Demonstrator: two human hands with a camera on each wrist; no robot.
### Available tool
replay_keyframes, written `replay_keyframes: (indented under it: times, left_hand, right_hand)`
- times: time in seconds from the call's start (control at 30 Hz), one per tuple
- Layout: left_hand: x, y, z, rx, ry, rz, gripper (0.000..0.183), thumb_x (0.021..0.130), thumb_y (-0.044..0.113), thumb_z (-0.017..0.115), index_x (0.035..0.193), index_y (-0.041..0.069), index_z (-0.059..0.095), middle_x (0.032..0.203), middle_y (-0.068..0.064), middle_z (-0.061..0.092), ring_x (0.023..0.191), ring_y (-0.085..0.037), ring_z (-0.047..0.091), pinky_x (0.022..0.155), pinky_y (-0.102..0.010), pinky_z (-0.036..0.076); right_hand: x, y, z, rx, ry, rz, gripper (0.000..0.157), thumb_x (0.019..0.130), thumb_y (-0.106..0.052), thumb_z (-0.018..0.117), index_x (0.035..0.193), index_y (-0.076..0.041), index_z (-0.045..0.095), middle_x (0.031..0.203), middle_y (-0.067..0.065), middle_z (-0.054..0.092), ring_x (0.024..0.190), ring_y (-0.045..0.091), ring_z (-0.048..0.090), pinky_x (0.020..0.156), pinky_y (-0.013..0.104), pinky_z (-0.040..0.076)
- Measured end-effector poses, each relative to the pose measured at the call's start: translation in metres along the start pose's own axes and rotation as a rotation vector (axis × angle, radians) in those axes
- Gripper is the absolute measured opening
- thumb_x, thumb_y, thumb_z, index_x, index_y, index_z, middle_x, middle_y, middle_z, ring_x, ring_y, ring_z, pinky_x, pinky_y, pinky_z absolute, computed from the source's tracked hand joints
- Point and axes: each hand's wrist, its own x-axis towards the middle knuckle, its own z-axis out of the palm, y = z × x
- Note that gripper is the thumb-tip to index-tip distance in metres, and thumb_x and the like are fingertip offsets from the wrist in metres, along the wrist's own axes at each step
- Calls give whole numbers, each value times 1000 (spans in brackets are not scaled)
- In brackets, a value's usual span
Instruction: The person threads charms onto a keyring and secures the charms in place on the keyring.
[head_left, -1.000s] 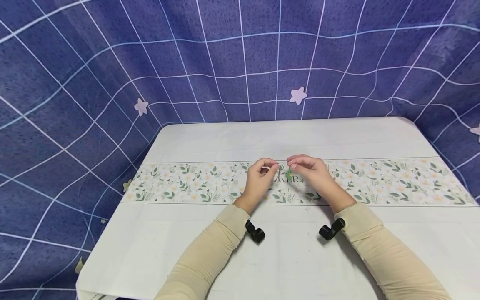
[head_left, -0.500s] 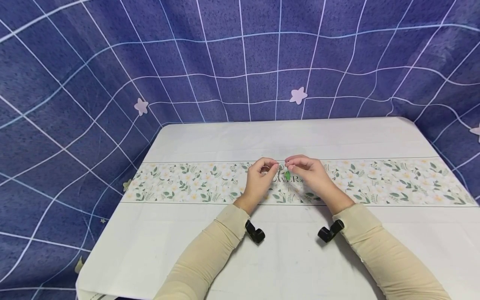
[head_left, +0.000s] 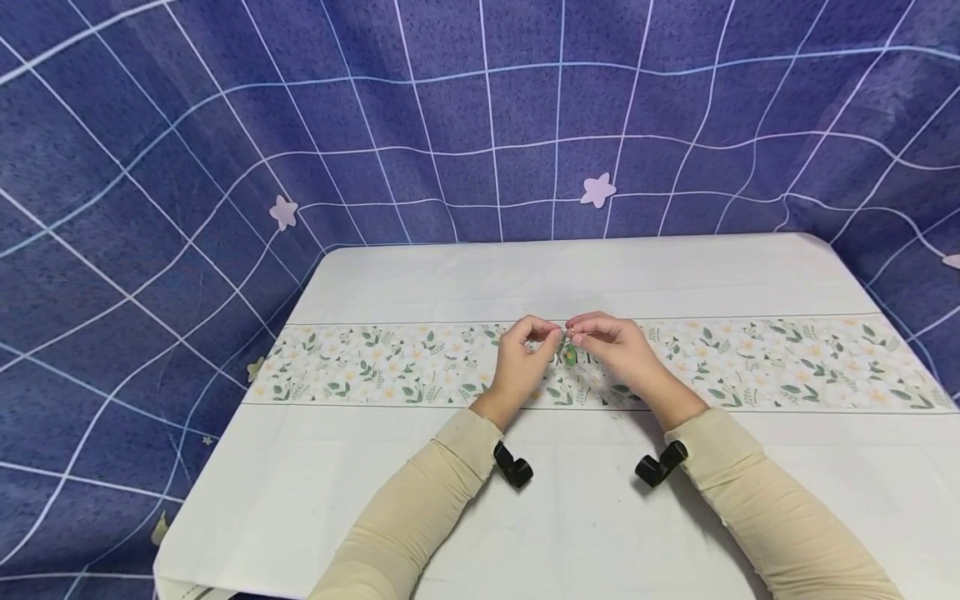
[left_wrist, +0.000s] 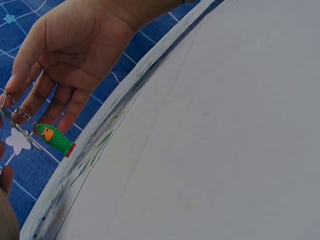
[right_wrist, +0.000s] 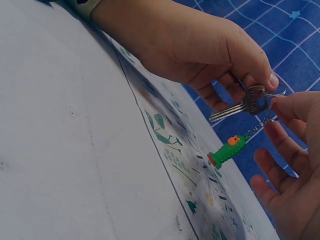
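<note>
Over the middle of the table, my left hand [head_left: 522, 354] and right hand [head_left: 618, 342] meet fingertip to fingertip. In the right wrist view the left thumb and finger pinch a metal key ring [right_wrist: 280, 93], from which a key [right_wrist: 254, 101] hangs. My right hand [right_wrist: 292, 165] pinches the top loop of a keychain, close against that ring. Its short chain [right_wrist: 257, 127] carries a bumpy green charm [right_wrist: 231, 149] with an orange face-like patch and a red base. The charm [left_wrist: 56, 139] dangles below the right fingers in the left wrist view.
A white table cover [head_left: 570, 475] with a floral printed band [head_left: 390, 362] lies beneath the hands. Behind and to the left hangs a blue curtain [head_left: 420, 117] with a white grid and stars. Black wrist cameras [head_left: 513, 467] sit on the inner side of both wrists.
My right hand has moved a little left, bringing the green charm closer to the left fingertips. The left hand has stayed nearly in place. Both hands keep their pinch.
</note>
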Motion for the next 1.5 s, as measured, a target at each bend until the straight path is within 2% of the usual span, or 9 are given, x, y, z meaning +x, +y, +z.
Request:
replay_keyframes:
  times: [0.27,0.53,0.67,0.83,1.03,1.37,1.5]
  left_hand:
    - [1,0,0,25,5,7,7,96,10,70,95,3,69,96,-7,73,91,-18,66,86,-31,54]
    - [1,0,2,69,21,25,6,93,4,72,92,3,66,94,-11,72,89,-26,65,85,-33,53]
    - [2,0,2,98,9,25,6,94,6,71,92,6,66,94,-7,70,90,-21,64,86,-30,53]
    - [2,-2,1,140,-3,96,6,94,5,70,92,6,64,92,-6,68,90,-20,63,85,-28,53]
    - [3,-1,1,229,8,203,8,93,3,68,88,7,62,86,-4,65,86,-19,61,80,-29,52]
    - [3,0,1,267,7,232,11,91,1,67,85,7,60,84,-4,65,84,-19,60,80,-28,50]
    - [3,-1,0,273,-2,244,13,92,0,66,84,7,58,83,-4,63,83,-20,59,77,-32,51]
  right_hand:
    - [1,-2,1,6,-12,-3,18,95,-4,69,104,11,71,125,24,65,105,8,64,94,20,52]
    - [0,-3,1,5,-23,-9,16,95,-1,68,104,12,70,125,25,64,105,6,63,93,19,53]
    - [-1,-3,2,10,-18,-10,16,93,0,69,104,12,71,124,25,64,105,7,64,93,20,53]
    - [-1,-2,3,0,4,-27,15,91,2,71,103,12,71,121,27,65,104,12,65,91,19,54]
    - [-1,-3,5,9,33,-42,12,90,4,70,97,14,71,120,28,64,99,8,65,88,16,54]
    - [0,0,6,16,42,-27,10,90,4,72,92,14,70,119,26,64,98,7,65,87,18,55]
    - [-1,1,6,-5,50,-32,11,91,2,72,91,13,71,118,23,65,103,11,64,89,19,55]
